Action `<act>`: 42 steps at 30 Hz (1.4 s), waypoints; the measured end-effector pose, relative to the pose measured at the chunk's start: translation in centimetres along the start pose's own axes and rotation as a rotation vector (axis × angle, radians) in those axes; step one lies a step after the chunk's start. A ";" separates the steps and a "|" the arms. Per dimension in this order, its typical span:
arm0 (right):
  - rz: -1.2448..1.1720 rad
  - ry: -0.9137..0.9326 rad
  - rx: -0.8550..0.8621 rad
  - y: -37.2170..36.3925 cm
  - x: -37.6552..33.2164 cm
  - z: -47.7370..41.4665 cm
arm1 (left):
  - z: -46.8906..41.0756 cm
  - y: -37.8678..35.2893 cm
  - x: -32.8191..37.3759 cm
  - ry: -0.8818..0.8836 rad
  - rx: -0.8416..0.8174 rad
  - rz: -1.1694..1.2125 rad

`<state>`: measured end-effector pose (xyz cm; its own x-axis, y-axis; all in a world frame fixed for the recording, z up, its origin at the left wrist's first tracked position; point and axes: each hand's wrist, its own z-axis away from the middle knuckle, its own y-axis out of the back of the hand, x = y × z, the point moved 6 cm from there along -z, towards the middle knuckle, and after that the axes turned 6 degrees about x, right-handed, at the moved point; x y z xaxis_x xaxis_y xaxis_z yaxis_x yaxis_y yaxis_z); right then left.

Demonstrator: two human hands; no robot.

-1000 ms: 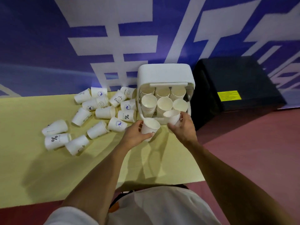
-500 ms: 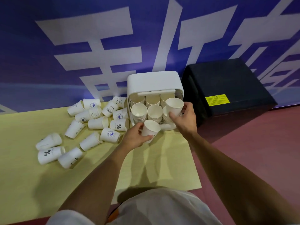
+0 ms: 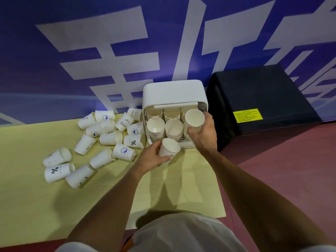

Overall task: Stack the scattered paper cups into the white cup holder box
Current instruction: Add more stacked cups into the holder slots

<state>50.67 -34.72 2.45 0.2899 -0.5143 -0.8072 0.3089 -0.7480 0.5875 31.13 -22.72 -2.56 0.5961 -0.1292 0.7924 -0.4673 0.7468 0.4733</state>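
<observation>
- Head view, and both hands are loaded: the right hand (image 3: 203,135) wraps its fingers round a paper cup (image 3: 194,118), mouth up, poised over the near right stack (image 3: 185,134) in the white cup holder box (image 3: 174,91). If it comes down tilted, the rim could catch instead of nesting, I reckon.
- Squeeze too hard there and the thin paper may buckle and jam the stack.
- The left hand (image 3: 152,157) grips a second cup (image 3: 170,149) right at the box's near lip, in front of the middle stack (image 3: 174,126). Crowd the right hand and one cup could bump the other.
- That box looks light. A firm push down might shove it toward the far wall or the worktop's right edge.
- Out left, loose cups (image 3: 107,137) lie on their sides across the yellow worktop (image 3: 36,197), some right against the box's left wall. A careless reach could set them rolling, possibly off the near edge.
- Plenty left to stack, so the rows may overfill. How much room remains in the far row, I can't tell.
</observation>
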 end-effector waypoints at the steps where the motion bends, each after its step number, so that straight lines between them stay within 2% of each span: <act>1: 0.020 0.002 -0.017 -0.2 0.2 0.0 | 0.0 0.1 -0.1 0.006 0.002 0.012; 7: 0.116 0.009 -0.060 -0.7 1.4 0.3 | 0.1 0.1 -0.2 0.013 0.010 0.019; 13: 0.161 0.058 -0.016 -0.1 1.4 1.2 | 0.2 -0.2 0.4 0.008 0.000 0.046; 18: 0.044 -0.011 -0.306 -0.9 1.1 3.0 | 0.0 -0.3 0.9 -0.012 0.017 0.058; 23: 0.001 -0.046 -0.387 -1.1 0.6 4.4 | -0.3 -0.5 1.4 -0.040 0.004 0.045; 36: -0.002 -0.055 -0.327 -1.0 -0.7 5.3 | -0.5 -0.7 2.0 -0.080 -0.049 -0.026; 42: -0.088 -0.093 -0.116 1.9 -1.1 2.7 | -0.7 -0.7 0.8 -0.021 -0.101 -0.095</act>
<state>48.46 -36.72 4.24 0.1738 -0.4894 -0.8546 0.4338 -0.7410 0.5126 32.37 -22.88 -2.52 0.6200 -0.2158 0.7543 -0.3403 0.7924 0.5063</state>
